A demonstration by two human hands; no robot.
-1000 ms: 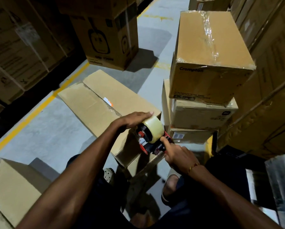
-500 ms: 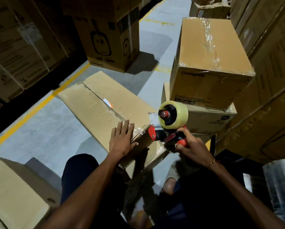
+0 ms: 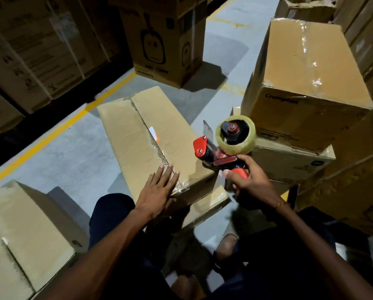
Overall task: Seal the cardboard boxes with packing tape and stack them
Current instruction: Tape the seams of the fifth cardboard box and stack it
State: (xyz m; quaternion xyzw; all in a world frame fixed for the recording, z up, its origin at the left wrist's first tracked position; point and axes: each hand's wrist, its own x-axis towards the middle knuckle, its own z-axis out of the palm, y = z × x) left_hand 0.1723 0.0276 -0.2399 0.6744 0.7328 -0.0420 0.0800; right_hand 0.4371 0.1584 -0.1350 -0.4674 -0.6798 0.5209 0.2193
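Note:
A long flat cardboard box point(image 3: 127, 131) lies on the floor in front of me, its centre seam running away from me. My left hand point(image 3: 158, 189) rests flat on the near end of the box, fingers straight over a strip of clear tape. My right hand point(image 3: 249, 180) grips the red handle of a tape dispenser point(image 3: 226, 144) held in the air just right of the box's near corner. The dispenser carries a roll of clear tape, and its blade end points toward the box.
A stack of sealed boxes point(image 3: 306, 79) stands at the right, close to the dispenser. A tall printed box point(image 3: 161, 37) stands behind the flat one. Another box point(image 3: 25, 230) sits at my lower left. Shelved cartons line both sides, and a yellow floor line point(image 3: 51, 135) runs at left.
My right hand has lifted the dispenser off the box's near end and swung it to the right. My left hand came off the roll and now presses the tape down flat.

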